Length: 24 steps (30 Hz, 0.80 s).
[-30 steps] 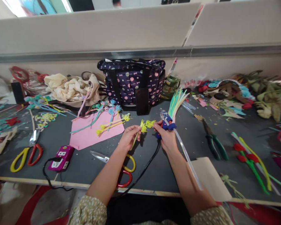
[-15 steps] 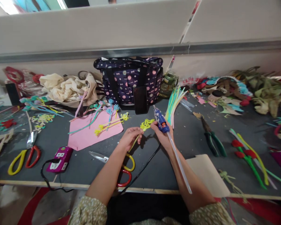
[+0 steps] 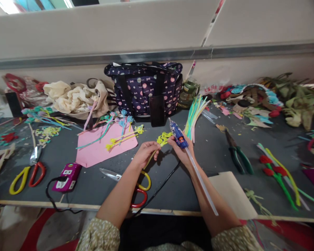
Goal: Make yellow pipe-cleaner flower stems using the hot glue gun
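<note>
Between the fingers of my left hand (image 3: 146,153) is the pale stem of a yellow flower (image 3: 164,138), its frilly head pointing away to the right. My right hand (image 3: 182,148) is wrapped round a blue glue gun (image 3: 177,134), whose nozzle points up and left and whose long clear glue stick trails back over my forearm. The right fingertips are at the flower's right edge. Red-and-yellow scissors (image 3: 143,181) lie partly under my left forearm. Several yellow flowers (image 3: 120,139) rest on a pink sheet (image 3: 94,153).
A dark patterned bag (image 3: 143,87) stands at the back with a phone (image 3: 157,111) leaning on it. Pipe cleaners (image 3: 195,116), pliers (image 3: 237,153), a beige card (image 3: 232,193) and red flowers (image 3: 274,170) lie right. A purple box (image 3: 68,177) and other scissors (image 3: 34,170) lie left.
The glue gun has tilted slightly, its nozzle shifting a little left and the rear end of its glue stick swinging right. My left hand and the flower have barely moved.
</note>
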Each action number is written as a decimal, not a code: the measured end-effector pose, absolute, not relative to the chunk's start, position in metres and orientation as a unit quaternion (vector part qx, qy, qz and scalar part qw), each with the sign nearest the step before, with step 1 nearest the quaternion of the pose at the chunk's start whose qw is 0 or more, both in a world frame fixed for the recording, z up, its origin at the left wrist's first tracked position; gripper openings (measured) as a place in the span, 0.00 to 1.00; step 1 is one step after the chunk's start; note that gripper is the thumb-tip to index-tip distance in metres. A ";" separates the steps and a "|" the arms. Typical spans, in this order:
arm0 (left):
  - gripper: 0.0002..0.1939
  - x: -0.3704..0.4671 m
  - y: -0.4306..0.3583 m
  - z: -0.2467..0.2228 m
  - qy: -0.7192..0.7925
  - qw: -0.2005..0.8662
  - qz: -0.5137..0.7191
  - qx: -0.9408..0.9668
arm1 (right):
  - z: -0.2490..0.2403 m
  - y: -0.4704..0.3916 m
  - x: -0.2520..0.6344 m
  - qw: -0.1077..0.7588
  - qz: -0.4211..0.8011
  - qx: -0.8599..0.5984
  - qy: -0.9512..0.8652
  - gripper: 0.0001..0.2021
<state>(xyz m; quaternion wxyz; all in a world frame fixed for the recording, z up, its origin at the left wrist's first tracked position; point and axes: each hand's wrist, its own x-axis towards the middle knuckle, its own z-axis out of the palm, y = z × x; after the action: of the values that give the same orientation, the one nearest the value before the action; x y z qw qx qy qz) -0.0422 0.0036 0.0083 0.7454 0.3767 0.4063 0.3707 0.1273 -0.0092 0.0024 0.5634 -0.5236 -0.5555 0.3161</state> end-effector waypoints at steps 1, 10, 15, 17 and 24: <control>0.10 -0.042 0.004 0.009 0.408 0.745 0.370 0.377 | 0.003 -0.009 0.127 0.562 0.314 -0.523 -0.559 0.08; 0.11 -0.042 0.003 0.009 0.413 0.740 0.368 0.382 | -0.002 -0.010 0.128 0.556 0.287 -0.527 -0.576 0.07; 0.12 -0.042 0.003 0.009 0.415 0.740 0.365 0.384 | -0.004 -0.010 0.128 0.550 0.281 -0.525 -0.586 0.06; 0.12 -0.042 0.003 0.009 0.415 0.740 0.363 0.386 | -0.004 -0.010 0.128 0.545 0.279 -0.526 -0.590 0.06; 0.11 -0.041 0.003 0.008 0.413 0.737 0.366 0.390 | -0.004 -0.010 0.129 0.546 0.278 -0.510 -0.603 0.05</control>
<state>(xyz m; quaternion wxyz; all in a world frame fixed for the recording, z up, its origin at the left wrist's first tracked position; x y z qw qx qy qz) -0.0413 0.0030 0.0079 0.7370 0.3902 0.4133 0.3656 0.1286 -0.0100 -0.0036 0.5462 -0.5102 -0.6034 0.2780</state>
